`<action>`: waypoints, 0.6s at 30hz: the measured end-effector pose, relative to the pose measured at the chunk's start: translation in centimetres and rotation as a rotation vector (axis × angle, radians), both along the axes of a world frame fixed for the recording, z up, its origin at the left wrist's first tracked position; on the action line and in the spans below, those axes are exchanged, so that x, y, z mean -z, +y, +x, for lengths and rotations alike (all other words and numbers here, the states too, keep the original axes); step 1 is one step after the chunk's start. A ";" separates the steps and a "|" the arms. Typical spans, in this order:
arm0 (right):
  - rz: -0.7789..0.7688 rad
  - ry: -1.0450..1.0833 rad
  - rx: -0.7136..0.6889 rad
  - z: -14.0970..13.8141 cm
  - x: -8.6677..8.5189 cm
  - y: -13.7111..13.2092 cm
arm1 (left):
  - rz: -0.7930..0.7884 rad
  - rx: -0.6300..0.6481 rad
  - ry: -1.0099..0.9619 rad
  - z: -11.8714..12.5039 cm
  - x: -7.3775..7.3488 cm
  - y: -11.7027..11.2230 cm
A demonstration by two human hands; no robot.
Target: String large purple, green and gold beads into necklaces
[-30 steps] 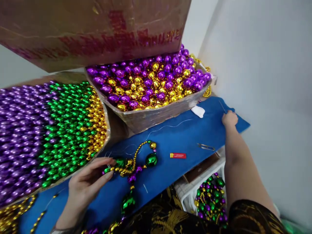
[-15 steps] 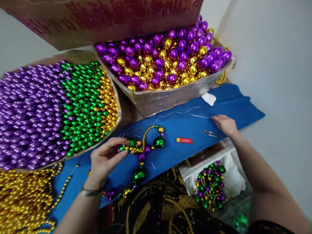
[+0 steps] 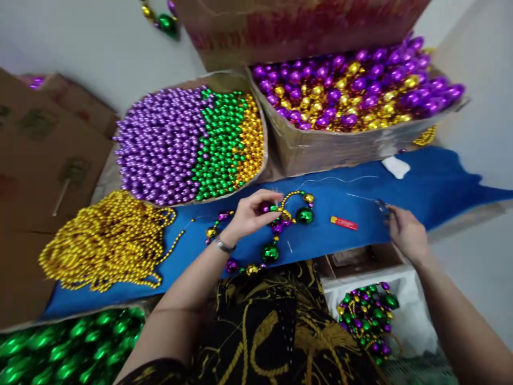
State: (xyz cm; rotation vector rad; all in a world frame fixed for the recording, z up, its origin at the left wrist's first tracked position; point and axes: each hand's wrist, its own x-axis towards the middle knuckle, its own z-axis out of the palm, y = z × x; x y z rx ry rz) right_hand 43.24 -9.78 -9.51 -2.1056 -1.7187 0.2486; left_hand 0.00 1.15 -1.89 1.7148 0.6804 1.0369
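A bead necklace [image 3: 280,230] of gold, green and purple beads lies on the blue cloth [image 3: 436,182] in front of me. My left hand [image 3: 250,214] pinches the necklace near its middle, fingers closed on the beads. My right hand [image 3: 404,230] rests on the cloth to the right, its fingers closed around the small metal scissors [image 3: 380,205], whose tips show past the fingertips. A thin clear thread [image 3: 340,179] trails across the cloth between the two hands. A small red lighter [image 3: 343,223] lies between them.
A box of purple, green and gold bead strings [image 3: 192,144] and a box of large purple and gold balls [image 3: 352,91] stand behind the cloth. A heap of gold strands [image 3: 104,243] lies left. A white bin holds finished necklaces [image 3: 366,315]. Green balls [image 3: 60,342] fill the bottom left.
My view swung left and pulled back, showing more boxes and the gold heap. My right hand drew back from the far cloth edge to the scissors. My left hand stayed on the necklace.
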 end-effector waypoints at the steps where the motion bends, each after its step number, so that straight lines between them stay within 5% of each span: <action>1: -0.022 0.226 -0.018 -2.7 -1.0 0.9 | 0.017 0.017 0.018 -0.1 -0.2 0.0; 4: -0.219 0.669 -0.241 -11.3 -4.4 3.3 | 0.075 0.060 0.043 -0.3 -0.6 -0.2; 8: -0.242 0.655 -0.577 -18.3 -7.6 5.7 | 0.115 0.099 0.048 -0.7 -0.7 -0.4; 18: -0.173 0.542 -0.805 -20.9 -9.4 7.7 | 0.115 0.142 0.086 -1.0 -0.7 -0.3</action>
